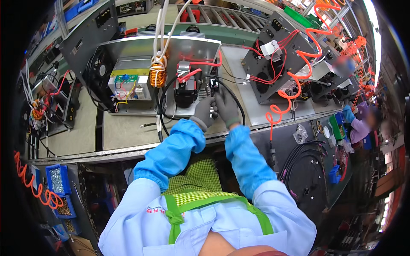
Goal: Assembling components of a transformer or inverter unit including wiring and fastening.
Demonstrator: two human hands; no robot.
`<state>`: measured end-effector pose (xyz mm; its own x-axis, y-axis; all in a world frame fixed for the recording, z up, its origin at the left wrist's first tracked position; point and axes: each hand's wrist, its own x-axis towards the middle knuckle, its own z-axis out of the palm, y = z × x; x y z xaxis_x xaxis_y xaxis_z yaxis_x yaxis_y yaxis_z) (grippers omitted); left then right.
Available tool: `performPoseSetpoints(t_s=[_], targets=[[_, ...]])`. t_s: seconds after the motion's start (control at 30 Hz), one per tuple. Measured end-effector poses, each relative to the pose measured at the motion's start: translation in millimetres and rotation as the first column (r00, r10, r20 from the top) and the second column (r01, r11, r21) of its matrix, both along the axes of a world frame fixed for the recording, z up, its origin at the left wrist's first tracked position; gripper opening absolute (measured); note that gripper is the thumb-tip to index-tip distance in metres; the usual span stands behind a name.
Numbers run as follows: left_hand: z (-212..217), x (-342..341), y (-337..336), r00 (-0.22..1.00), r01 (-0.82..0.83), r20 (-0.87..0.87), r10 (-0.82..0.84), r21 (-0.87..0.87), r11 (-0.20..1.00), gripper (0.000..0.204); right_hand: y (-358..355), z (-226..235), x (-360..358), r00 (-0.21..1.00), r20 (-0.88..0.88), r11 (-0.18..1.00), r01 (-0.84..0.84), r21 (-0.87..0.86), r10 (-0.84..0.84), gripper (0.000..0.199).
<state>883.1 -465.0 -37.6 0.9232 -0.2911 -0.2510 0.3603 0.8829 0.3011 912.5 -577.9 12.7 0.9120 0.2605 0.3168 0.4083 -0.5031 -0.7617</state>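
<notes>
Both my hands wear grey gloves and meet at the front edge of an open metal chassis. My left hand is closed around small shiny metal pieces, too small to name. Close beside it, my right hand has its fingers pressed together near a small black part; whatever they grip is hidden. A black cable loops around both hands. Left of them in the chassis sit a black component with red leads and a copper-coloured coil tied with white wires.
Another grey chassis with red wires stands to the right, beside a hanging orange coiled hose. Blue bins of small hardware sit lower left. Black cables lie lower right. A co-worker is at far right.
</notes>
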Motion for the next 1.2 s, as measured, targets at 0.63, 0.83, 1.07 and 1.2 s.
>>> performPoseSetpoints(t_s=[0.63,0.83,1.07,1.2], targets=[[7.5,-153.6,39.1,0.812,-0.424,0.07,-0.58,0.753,-0.503,0.025,-122.2,-42.2,-81.4,0.986,-0.096,0.966,0.107,-0.237,-0.133,0.037],[-11.7,-125.9,34.5,0.815,-0.532,0.127,-0.565,0.549,-0.644,0.029,-106.8,92.0,-57.9,0.918,-0.39,0.806,0.175,0.566,0.074,0.022],[-9.4,-149.5,50.9,0.778,-0.626,0.261,-0.572,0.409,-0.664,0.039,-51.8,49.4,3.4,0.981,-0.168,0.738,0.041,0.674,0.099,0.032],[7.4,-160.5,49.8,0.775,-0.619,0.295,-0.559,0.53,-0.579,0.035,-30.9,17.4,-9.1,0.972,-0.232,0.764,0.163,0.624,-0.017,0.03]])
